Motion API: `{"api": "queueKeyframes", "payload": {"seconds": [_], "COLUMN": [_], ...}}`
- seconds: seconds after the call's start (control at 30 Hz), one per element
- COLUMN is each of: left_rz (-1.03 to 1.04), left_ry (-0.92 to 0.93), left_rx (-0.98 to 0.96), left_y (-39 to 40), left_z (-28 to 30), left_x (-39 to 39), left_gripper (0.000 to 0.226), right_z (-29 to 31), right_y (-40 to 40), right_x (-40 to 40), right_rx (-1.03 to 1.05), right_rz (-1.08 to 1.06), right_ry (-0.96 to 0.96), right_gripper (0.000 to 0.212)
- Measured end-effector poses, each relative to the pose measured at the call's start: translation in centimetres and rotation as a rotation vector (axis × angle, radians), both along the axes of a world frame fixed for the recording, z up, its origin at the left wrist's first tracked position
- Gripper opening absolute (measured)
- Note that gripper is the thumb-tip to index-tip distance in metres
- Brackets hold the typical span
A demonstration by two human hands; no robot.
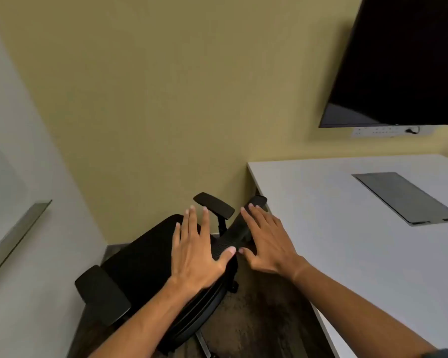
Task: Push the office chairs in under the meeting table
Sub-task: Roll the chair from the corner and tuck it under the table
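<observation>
A black mesh office chair (140, 259) stands on the dark floor in the corner, left of the white meeting table (329, 236). Its seat faces the yellow wall and its two armrests point up-left. The chair's backrest lies under my left forearm. My left hand (194, 251) is flat, with fingers spread, over the top of the chair. My right hand (267, 241) is also spread open, over a dark mesh bar (237, 228) that runs toward the table's corner. Neither hand grips anything. I cannot tell whether that bar belongs to this chair or to another.
A large dark screen (398, 60) hangs on the yellow wall above the table, with a white socket panel (388, 131) under it. A grey cable hatch (404, 197) is set into the tabletop. A pale wall with a metal ledge (16, 236) closes the left side.
</observation>
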State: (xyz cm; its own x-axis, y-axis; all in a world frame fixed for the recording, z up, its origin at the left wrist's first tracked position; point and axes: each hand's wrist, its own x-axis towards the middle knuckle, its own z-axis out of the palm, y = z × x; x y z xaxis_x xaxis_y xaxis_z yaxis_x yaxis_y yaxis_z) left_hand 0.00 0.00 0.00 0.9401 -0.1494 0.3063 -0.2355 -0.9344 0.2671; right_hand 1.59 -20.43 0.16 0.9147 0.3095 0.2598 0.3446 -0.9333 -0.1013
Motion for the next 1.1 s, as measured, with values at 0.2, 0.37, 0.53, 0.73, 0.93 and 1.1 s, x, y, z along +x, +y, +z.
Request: {"api": "queueKeyframes", "payload": {"seconds": [0.2, 0.37, 0.53, 0.73, 0.93, 1.1], "left_rz": [0.051, 0.133, 0.224, 0.329, 0.345, 0.359], "left_ry": [0.142, 0.182, 0.21, 0.275, 0.362, 0.363], "left_rx": [0.038, 0.026, 0.081, 0.19, 0.233, 0.271], "left_y": [0.7, -0.7, -3.3, -5.0, -5.2, -5.4], "left_z": [-4.3, -5.2, -5.3, -5.5, -5.4, -4.9], "left_x": [-2.9, -2.2, -0.7, 0.4, 0.8, 0.8], "left_gripper": [0.116, 0.116, 0.115, 0.111, 0.082, 0.053], "right_z": [-2.3, -3.1, -4.2, -5.4, -5.1, -5.8], "right_y": [0.1, -0.3, -0.6, -1.8, -1.8, -2.0], "right_x": [3.1, 6.9, 9.6, 12.0, 13.9, 13.4], "right_rx": [-0.131, -0.217, -0.264, -0.279, -0.312, -0.264], "right_rz": [0.065, 0.178, 0.336, 0.447, 0.553, 0.516], "right_ry": [0.076, 0.109, 0.108, 0.18, 0.226, 0.174], "right_gripper": [0.097, 0.098, 0.095, 0.079, 0.052, 0.034]}}
